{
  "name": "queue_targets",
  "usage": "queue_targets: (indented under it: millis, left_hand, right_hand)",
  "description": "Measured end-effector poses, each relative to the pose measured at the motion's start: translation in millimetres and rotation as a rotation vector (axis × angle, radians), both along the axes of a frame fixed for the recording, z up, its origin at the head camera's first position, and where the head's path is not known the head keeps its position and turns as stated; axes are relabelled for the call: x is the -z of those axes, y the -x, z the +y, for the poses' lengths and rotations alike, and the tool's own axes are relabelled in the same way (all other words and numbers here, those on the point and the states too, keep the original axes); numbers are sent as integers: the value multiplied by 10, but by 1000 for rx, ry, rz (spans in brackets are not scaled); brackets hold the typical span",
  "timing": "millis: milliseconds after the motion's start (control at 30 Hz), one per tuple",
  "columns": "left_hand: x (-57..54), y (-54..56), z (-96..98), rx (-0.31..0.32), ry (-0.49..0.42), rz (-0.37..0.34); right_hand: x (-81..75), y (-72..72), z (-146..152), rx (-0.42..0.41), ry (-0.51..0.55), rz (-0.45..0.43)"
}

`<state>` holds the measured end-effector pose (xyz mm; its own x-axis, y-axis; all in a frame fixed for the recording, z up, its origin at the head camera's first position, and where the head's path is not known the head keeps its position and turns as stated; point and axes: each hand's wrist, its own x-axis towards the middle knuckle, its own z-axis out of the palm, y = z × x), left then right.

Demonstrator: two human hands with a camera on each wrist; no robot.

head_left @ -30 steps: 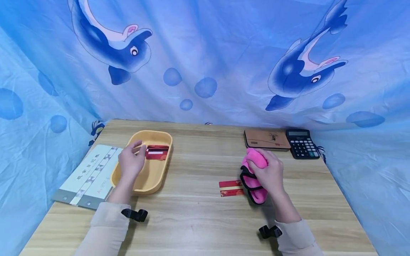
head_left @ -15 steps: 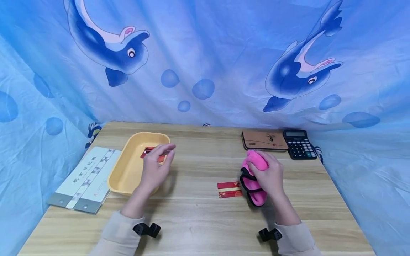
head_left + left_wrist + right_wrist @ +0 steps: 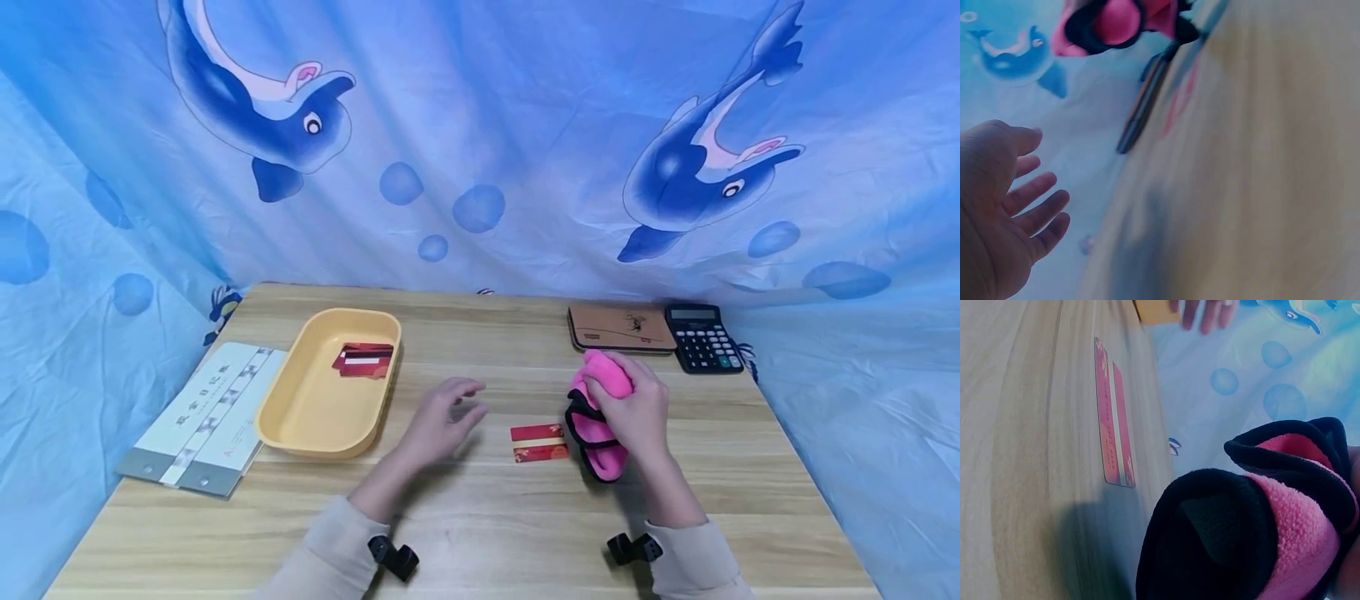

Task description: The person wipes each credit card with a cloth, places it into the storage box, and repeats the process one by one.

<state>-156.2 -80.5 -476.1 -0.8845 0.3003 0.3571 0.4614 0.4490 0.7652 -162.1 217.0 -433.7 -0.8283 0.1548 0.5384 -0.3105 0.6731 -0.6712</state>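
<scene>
In the head view my right hand [image 3: 637, 408] grips a bunched, fleecy pink cloth with black edging [image 3: 607, 458], held up off the table. The right wrist view shows the folds of this cloth [image 3: 1304, 519] close up, its black-edged lower part hanging loose. My left hand [image 3: 438, 425] holds nothing; its fingers are spread and relaxed above the middle of the table, right of the tray. Between the hands a red card with a pale stripe [image 3: 536, 433] lies flat, close to the cloth's left side. Several red cards [image 3: 367, 371] lie in the yellow plastic tray [image 3: 266, 417].
A pale blue account book [image 3: 213, 408] lies left of the tray. At the back right a brown wallet-like case [image 3: 618, 327] sits beside a black calculator [image 3: 701, 337]. Behind the wooden table [image 3: 465, 542] hangs a blue dolphin-print curtain [image 3: 517, 125].
My left hand has moved right, from over the tray to the middle of the table, uncovering the cards in the tray. The right hand stays nearly still with the cloth.
</scene>
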Motion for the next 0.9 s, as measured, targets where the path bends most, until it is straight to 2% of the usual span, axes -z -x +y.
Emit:
queue_targets:
  millis: [133, 300, 400, 600, 733, 900]
  left_hand:
    - [151, -33, 181, 60, 27, -73]
    - [266, -35, 350, 117, 50, -90]
    - [305, -33, 438, 128, 111, -106]
    - [340, -63, 551, 78, 272, -128]
    - [342, -74, 601, 35, 312, -107]
    - [321, -86, 618, 17, 322, -102]
  right_hand:
    - [-2, 4, 8, 4, 10, -4]
    - [3, 7, 21, 12, 15, -13]
    - [4, 5, 28, 23, 18, -20]
    - [-6, 3, 37, 28, 12, -18]
    - [-7, 4, 42, 22, 14, -30]
    - [-9, 6, 46, 22, 16, -47]
